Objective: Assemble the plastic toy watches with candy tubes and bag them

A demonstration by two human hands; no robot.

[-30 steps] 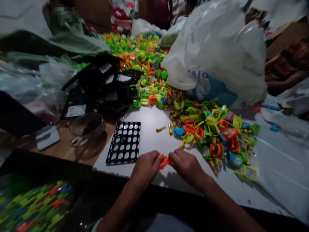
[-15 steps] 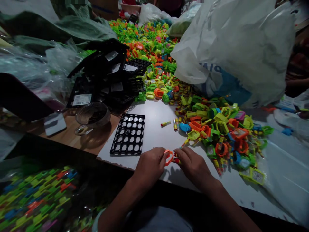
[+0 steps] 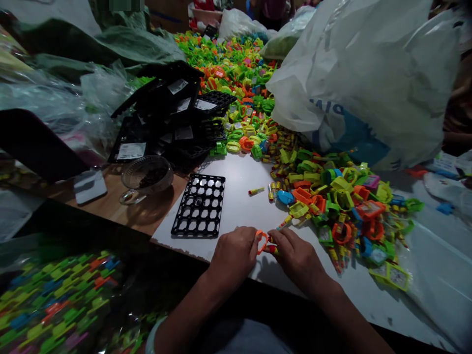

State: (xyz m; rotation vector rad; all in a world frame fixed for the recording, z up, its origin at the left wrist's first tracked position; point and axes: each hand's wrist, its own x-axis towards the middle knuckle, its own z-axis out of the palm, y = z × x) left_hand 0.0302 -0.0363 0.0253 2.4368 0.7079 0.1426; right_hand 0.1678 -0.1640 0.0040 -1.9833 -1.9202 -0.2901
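My left hand [image 3: 238, 250] pinches an orange ring-shaped plastic piece [image 3: 262, 242] above the front edge of the white board. Close on its right, my right hand [image 3: 297, 255] is closed on small yellow-and-red tubes [image 3: 272, 249], whose ends show at the fingertips beside the orange piece. A black grid tray [image 3: 199, 205] lies flat to the left of my hands. One loose tube [image 3: 256, 191] rests on the board beyond them. Right of my right hand is a heap of coloured plastic pieces [image 3: 342, 196] mixed with tubes.
Black trays [image 3: 169, 113] are stacked at the back left, behind a clear cup [image 3: 147, 174] with dark bits. A large white bag [image 3: 361, 73] stands at the back right. More coloured pieces [image 3: 236, 69] spread behind, and others [image 3: 55, 300] lie low at the left.
The whole view has shifted slightly, so things appear a little further right. Both hands keep their hold, and more of the yellow-and-red tube ends shows at my right fingertips.
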